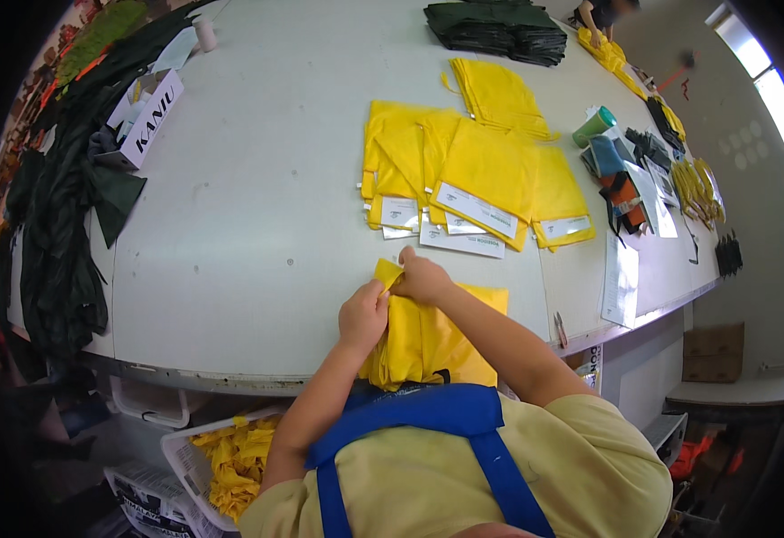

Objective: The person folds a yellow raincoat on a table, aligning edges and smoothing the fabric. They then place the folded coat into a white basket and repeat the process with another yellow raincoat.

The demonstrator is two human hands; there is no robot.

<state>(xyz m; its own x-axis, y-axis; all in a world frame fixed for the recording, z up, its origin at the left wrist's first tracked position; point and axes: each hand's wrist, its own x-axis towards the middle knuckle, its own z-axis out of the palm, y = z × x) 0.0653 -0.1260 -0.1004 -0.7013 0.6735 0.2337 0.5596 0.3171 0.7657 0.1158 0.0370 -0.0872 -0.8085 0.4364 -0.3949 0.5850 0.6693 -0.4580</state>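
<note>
- Head view: your left hand (362, 314) and right hand (423, 280) meet at the top edge of a folded yellow garment (428, 345) lying on the white table (257, 224), close to its near edge.
- Your left fingers are pinched narrow on a small turned-up yellow corner (387, 272) of that garment; your right fingers are curled shut on the same fold, just beside the left.
- The near table edge runs right below the garment — your forearms cross it to reach the cloth.
- Open room: a broad bare stretch of table lies to the left of your hands and ahead of them, up to the pile of dark green fabric (60, 242) draped over the left edge.
- Ahead and slightly right, well apart from your hands, sits a spread of finished yellow packs (473, 175) with white cards at their lower ends.
- Farther back lies a stack of dark folded pieces (498, 29).
- The right edge of the table is crowded with a green roll (595, 126), papers and small tools.
- Containers: a white basket (177, 453) under the near edge holds crumpled yellow pieces (235, 462); an open white box (145, 115) at the far left — you cannot tell its contents.
</note>
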